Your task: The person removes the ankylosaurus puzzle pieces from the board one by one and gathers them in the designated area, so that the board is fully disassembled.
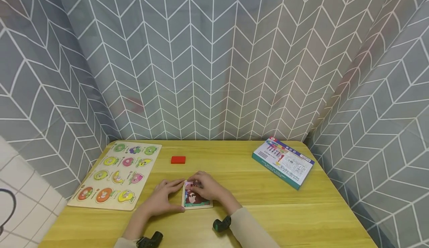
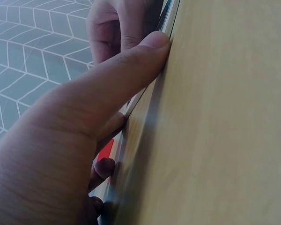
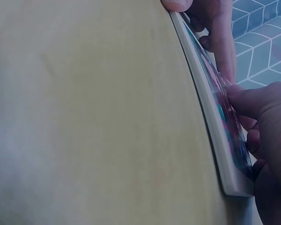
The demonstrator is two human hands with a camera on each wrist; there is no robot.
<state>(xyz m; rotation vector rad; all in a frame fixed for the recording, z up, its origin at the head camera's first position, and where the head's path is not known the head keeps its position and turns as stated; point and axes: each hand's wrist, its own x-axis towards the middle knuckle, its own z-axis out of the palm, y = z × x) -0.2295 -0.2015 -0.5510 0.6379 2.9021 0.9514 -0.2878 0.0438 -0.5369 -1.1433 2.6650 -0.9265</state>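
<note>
A small square jigsaw puzzle board (image 1: 197, 204) with a pale wooden rim and a brown, teal and pink picture lies flat near the table's front middle. My left hand (image 1: 161, 199) spans its left side, thumb at the near corner and outstretched fingers at the far corner, touching the rim. Over the picture's upper part, my right hand (image 1: 207, 187) has bent fingers, with thumb and forefinger closed around a puzzle piece. In the right wrist view, the right thumb (image 3: 243, 99) meets the picture surface (image 3: 215, 89). That hand partly covers the picture.
Behind the hands lies a red block (image 1: 178, 160). A wooden fruit-puzzle board (image 1: 125, 168) covers the table's left side, and a printed box with a teal side (image 1: 283, 162) is at the back right. A patterned curtain (image 1: 214, 62) hangs along the far edge.
</note>
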